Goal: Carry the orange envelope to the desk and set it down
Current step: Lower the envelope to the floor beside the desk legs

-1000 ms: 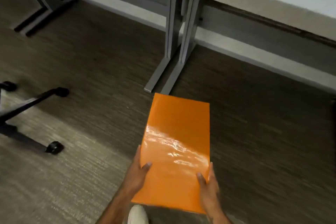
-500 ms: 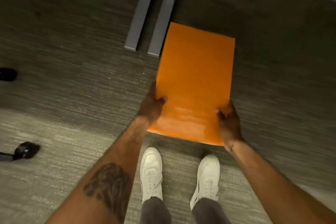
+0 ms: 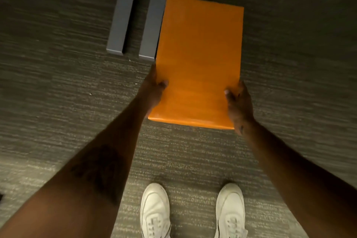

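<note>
The orange envelope (image 3: 199, 60) is held flat above the carpet, out in front of me. My left hand (image 3: 154, 87) grips its left edge near the bottom, thumb on top. On the opposite edge my right hand (image 3: 238, 102) holds it the same way. Both arms are stretched forward. The desk top is out of view; only its grey metal feet (image 3: 133, 15) show at the top, just left of the envelope.
Dark striped carpet (image 3: 58, 83) covers the floor. My two white shoes (image 3: 191, 212) stand at the bottom of the view. A dark bit of a chair base (image 3: 1, 197) shows at the left edge.
The view has tilted down: the desk top and the chair base have slid out of sight, my shoes came into view. The envelope stays held in both hands, now extended farther from me.
</note>
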